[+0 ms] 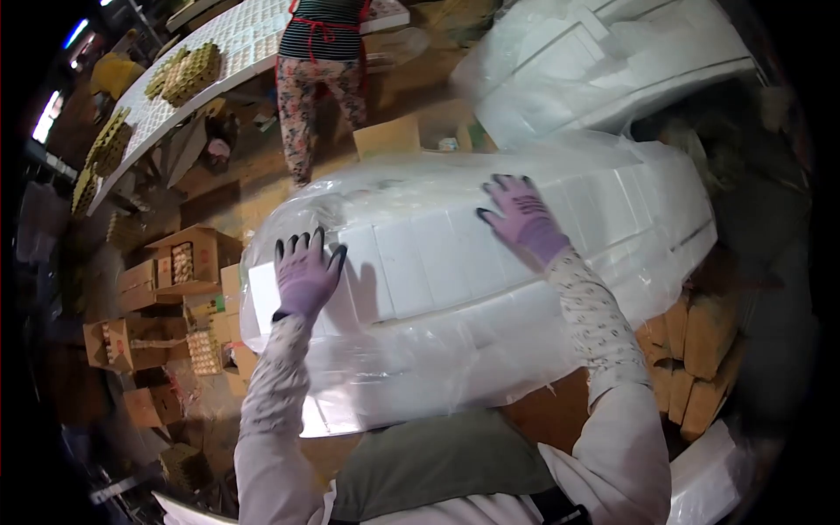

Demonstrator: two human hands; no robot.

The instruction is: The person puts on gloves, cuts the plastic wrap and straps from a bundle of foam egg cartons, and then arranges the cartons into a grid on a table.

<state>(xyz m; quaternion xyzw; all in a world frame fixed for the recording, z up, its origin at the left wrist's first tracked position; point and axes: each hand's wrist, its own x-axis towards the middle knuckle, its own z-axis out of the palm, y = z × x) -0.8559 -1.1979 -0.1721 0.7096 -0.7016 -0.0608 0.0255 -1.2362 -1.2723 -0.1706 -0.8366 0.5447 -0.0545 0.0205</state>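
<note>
A long row of white foam-like blocks (429,262) lies in front of me, loosely wrapped in clear plastic film (437,372). Near the row's left end is my left hand (308,273), in a purple glove with dark fingertips, fingers spread, over the white blocks. My right hand (523,217), gloved the same way, rests with spread fingers on the upper right part of the row. Neither hand holds anything. The film bunches up along the far side of the row and covers its right part.
Cardboard boxes with eggs (182,262) stand at the left. A long white table (241,57) bears egg trays (192,74); a person (322,79) stands beside it. More wrapped white blocks (604,66) are at the upper right, brown cartons (704,337) at the right.
</note>
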